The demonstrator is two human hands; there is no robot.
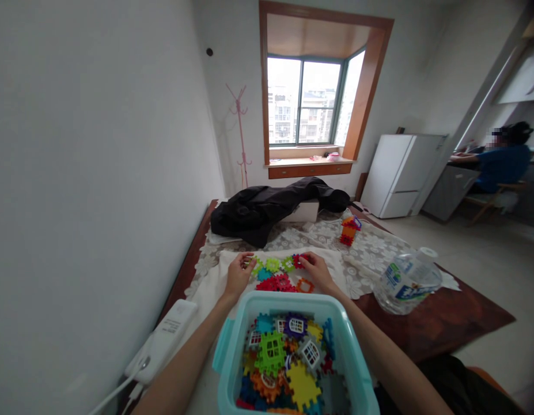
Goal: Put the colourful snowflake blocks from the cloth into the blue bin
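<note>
My left hand [238,274] pinches the left end of a row of linked plastic tiles [275,264], green and yellow, lying on a white cloth [215,282]. Gripping the row's red right end is my right hand [315,270], fingers curled. Just in front of the row lie loose red tiles [276,283] and an orange one [305,285]. A teal bin [336,323] full of several coloured tiles sits close to me between my forearms.
A small built tile house [348,230] stands farther back on the lace tablecloth. A black jacket [267,210] lies at the far end, a large water bottle [407,279] on the right, a white power bank [163,340] with cable on the left. A person sits far right.
</note>
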